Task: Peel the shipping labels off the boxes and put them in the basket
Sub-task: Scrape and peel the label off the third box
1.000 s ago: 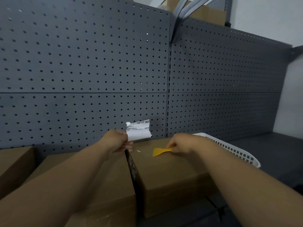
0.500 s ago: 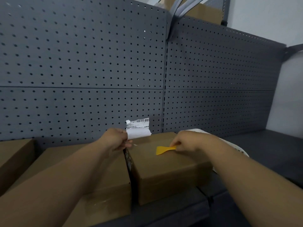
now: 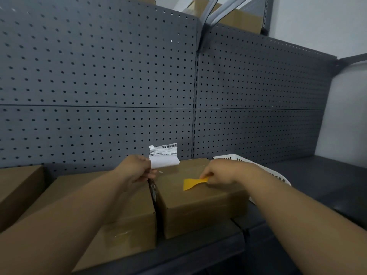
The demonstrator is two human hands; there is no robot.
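My left hand [image 3: 137,169] pinches a white shipping label [image 3: 163,156] with a barcode, curled and lifted clear above the far left corner of a brown cardboard box [image 3: 198,201]. My right hand [image 3: 224,171] grips a yellow plastic scraper [image 3: 191,183], its blade lying on that box's top. A white slotted basket [image 3: 278,176] stands just right of the box, mostly hidden behind my right forearm. A second cardboard box [image 3: 111,235] lies to the left, under my left forearm, with a narrow gap between the two.
A third cardboard box [image 3: 17,187] sits at the far left. All stand on a dark grey shelf [image 3: 327,181] backed by a grey pegboard wall [image 3: 119,86]. More cardboard [image 3: 236,16] rests above the pegboard. The shelf's front edge runs below the boxes.
The view has tilted and the boxes sit lower in frame. The label stays pinched in my left hand; my right hand with the scraper has shifted slightly on the box top.
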